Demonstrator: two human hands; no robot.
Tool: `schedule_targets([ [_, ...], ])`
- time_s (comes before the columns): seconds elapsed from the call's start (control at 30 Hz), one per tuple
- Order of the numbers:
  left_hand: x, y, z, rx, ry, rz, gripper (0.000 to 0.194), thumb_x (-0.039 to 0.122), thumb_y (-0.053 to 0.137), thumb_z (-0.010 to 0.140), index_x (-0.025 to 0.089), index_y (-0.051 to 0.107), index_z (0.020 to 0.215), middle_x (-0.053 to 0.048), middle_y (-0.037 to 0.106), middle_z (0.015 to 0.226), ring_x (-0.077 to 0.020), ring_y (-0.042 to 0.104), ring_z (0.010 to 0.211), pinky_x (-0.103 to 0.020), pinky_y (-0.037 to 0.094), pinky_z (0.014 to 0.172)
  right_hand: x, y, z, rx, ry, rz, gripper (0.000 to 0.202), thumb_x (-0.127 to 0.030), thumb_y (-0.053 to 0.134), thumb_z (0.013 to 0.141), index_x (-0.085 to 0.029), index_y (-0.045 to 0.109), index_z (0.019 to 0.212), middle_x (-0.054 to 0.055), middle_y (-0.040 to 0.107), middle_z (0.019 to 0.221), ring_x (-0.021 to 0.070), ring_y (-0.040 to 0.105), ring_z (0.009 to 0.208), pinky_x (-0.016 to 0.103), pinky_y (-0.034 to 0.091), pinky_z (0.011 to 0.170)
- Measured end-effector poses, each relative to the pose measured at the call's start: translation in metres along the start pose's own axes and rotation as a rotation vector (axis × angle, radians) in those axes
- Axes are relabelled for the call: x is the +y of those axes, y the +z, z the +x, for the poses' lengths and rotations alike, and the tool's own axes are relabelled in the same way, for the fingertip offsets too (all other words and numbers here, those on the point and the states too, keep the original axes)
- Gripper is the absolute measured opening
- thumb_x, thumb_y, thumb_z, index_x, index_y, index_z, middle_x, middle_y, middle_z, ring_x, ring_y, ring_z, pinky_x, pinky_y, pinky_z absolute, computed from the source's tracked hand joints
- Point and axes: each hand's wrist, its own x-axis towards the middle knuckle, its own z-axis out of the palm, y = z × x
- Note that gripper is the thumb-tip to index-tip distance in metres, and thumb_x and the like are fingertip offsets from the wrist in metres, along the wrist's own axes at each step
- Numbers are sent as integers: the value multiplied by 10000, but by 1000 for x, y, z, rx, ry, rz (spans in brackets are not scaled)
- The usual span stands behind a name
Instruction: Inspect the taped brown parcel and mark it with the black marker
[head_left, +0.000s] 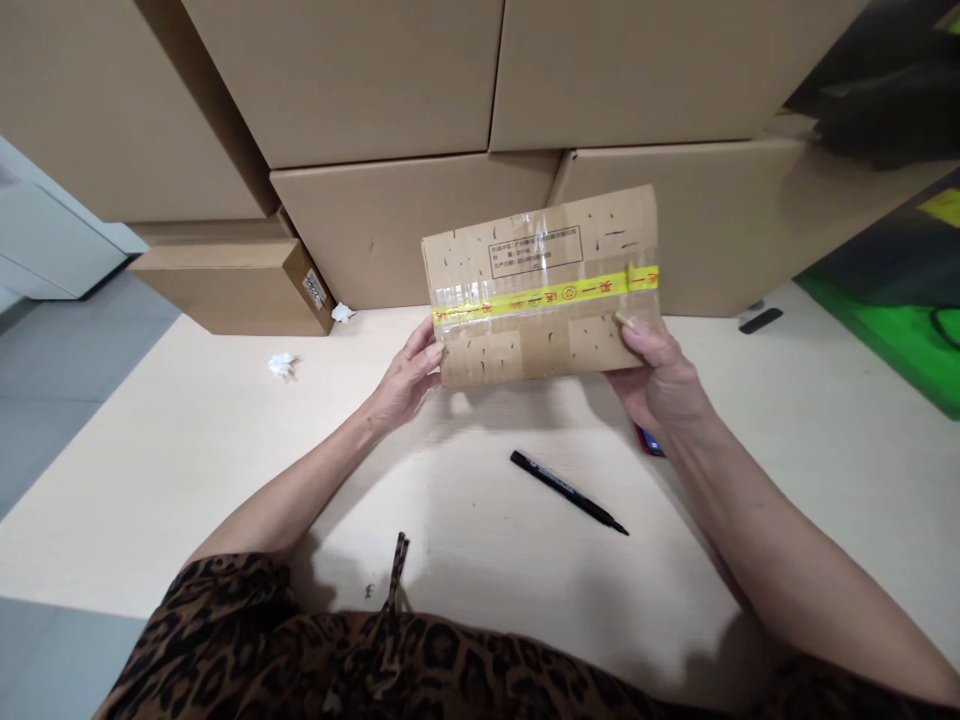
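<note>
A flat brown cardboard piece (540,348) is held up above the table, slightly tilted, its right side higher. A yellow tape strip with red print runs across it, below a printed box of text, and small dark pen marks are scattered over its face. My left hand (409,378) grips its lower left edge, thumb in front. On the lower right corner my right hand (660,378) is closed, thumb on the face and fingers behind. A black marker (566,488) lies uncapped on the table below the cardboard.
Large cardboard boxes (397,230) line the back of the pale table (225,450). A smaller box (225,285) stands at the left, near crumpled white scraps (283,365). A black object (761,320) lies back right. Beside my right wrist, a red-edged device (649,441) is partly hidden.
</note>
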Motion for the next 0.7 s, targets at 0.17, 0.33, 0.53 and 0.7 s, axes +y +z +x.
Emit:
schedule_targets([
  [0.17,-2,0,0,22,8,-12,741,716,851,868,354,694,1496,-100,590,1702,-473,516,1584,-610,545,1210,1,-1,0,-24,-10,-13,639,-510,915,640,-323,705,1214,68,788,1344,412,681,1388,581,604,1151],
  [0.33,-1,0,0,17,20,-15,716,697,852,878,342,706,1483,-104,617,1676,-462,529,1581,-614,524,1236,1,-1,0,-9,-6,-3,572,-520,929,611,-329,711,1104,52,806,1300,419,695,1363,587,613,1140],
  [0.53,-1,1,1,21,15,-16,724,701,855,872,346,704,1484,-99,629,1666,-451,541,1572,-601,512,1249,3,-1,1,-9,-11,-3,560,-540,952,606,-358,720,1083,37,820,1270,416,704,1361,580,611,1141],
  [0.7,-1,1,1,23,12,-9,746,703,857,866,335,697,1495,-104,607,1686,-448,555,1560,-605,510,1250,5,-1,3,11,-18,-7,572,-581,958,562,-367,711,1032,37,823,1231,436,709,1334,595,611,1124],
])
